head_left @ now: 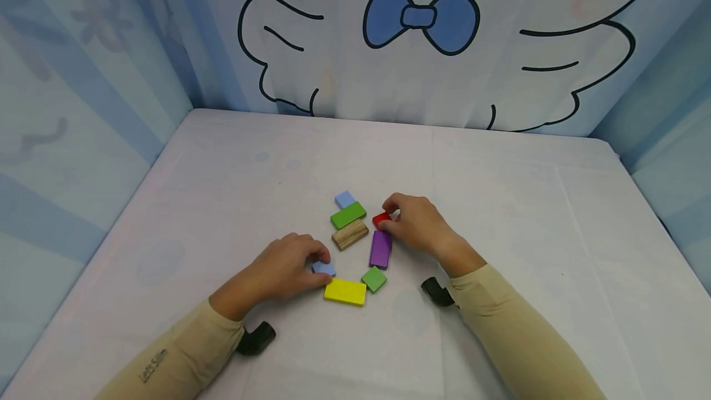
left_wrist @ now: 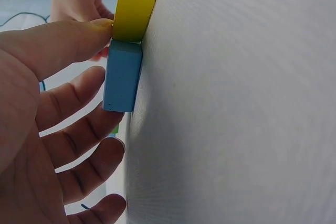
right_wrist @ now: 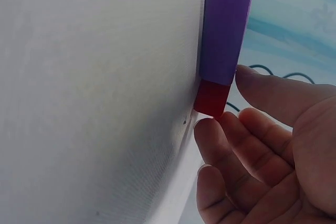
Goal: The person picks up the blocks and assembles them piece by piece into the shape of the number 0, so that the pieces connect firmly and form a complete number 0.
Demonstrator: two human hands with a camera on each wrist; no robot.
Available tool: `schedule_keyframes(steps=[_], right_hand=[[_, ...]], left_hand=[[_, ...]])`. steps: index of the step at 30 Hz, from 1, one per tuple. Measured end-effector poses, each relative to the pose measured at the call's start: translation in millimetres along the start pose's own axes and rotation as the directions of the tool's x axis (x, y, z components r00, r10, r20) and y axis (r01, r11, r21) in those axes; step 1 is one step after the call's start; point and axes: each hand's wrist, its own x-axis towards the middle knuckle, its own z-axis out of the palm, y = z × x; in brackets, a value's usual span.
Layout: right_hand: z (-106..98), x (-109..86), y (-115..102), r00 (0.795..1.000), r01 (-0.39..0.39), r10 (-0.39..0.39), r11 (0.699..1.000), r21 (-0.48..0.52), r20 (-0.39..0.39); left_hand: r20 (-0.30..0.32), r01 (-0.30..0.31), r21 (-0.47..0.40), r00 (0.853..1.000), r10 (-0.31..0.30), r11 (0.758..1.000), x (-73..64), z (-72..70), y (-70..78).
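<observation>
My left hand (head_left: 289, 264) curls around a small blue block (left_wrist: 123, 77). In the left wrist view its thumb tip lies at the adjoining yellow block (head_left: 345, 292), with fingertips along the blue block's side and far end. My right hand (head_left: 416, 221) has thumb and fingertips about a small red block (right_wrist: 212, 98). That red block meets the end of a purple block (head_left: 380, 250), and the right thumb tip touches near their joint. A green square block (head_left: 374, 279) sits between the purple and yellow blocks, at their corners.
Left of the red block, a wood-grain block (head_left: 350, 235), a green oblong block (head_left: 348, 215) and another blue block (head_left: 344, 199) lie in a slanting row. All rest on a white-covered table (head_left: 500, 202). A printed curtain (head_left: 422, 79) hangs behind its far edge.
</observation>
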Motion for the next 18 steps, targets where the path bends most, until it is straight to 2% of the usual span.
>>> schedule_keyframes(steps=[18], right_hand=[[1.3,-0.2,0.5,1.0,-0.002,0.001,1.0,-0.022,-0.014]], left_hand=[[0.003,0.01,-0.006,1.0,-0.01,1.0,-1.1,0.1,0.7]])
